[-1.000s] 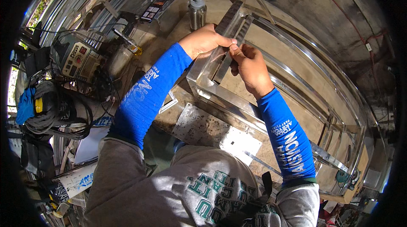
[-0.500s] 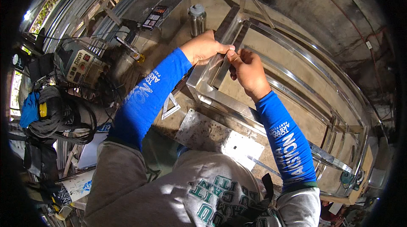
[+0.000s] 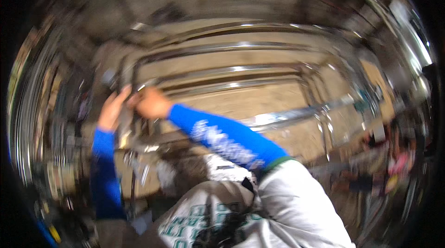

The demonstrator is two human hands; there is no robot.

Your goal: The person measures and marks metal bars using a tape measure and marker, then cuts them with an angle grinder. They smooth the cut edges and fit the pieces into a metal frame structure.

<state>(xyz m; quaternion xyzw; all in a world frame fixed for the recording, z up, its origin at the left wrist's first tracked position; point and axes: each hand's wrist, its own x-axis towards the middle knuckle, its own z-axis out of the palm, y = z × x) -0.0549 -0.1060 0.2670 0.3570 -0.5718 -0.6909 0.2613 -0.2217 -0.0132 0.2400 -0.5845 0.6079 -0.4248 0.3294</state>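
Note:
Motion blur smears the whole view. Over the left end of a shiny metal frame (image 3: pixel 241 45) with several long bars, my two hands are close together. My left hand (image 3: pixel 112 110) points upward, its fingers too smeared to read. Just right of it, my right hand (image 3: pixel 152 103) is curled closed with its fingertips towards the left hand. Anything small between the fingertips cannot be made out. Blue sleeves cover both forearms.
A bright metal bar (image 3: pixel 282 117) crosses the near side of the frame. A pale bottle-like shape (image 3: pixel 109 77) is beyond my left hand. Blurred long metal lengths (image 3: pixel 28 123) line the far left. Coloured clutter (image 3: pixel 402 162) lies at the right.
The view has swung right, so the metal frame now fills the middle and my hands appear further left. Both hands stay near each other at the frame's left end.

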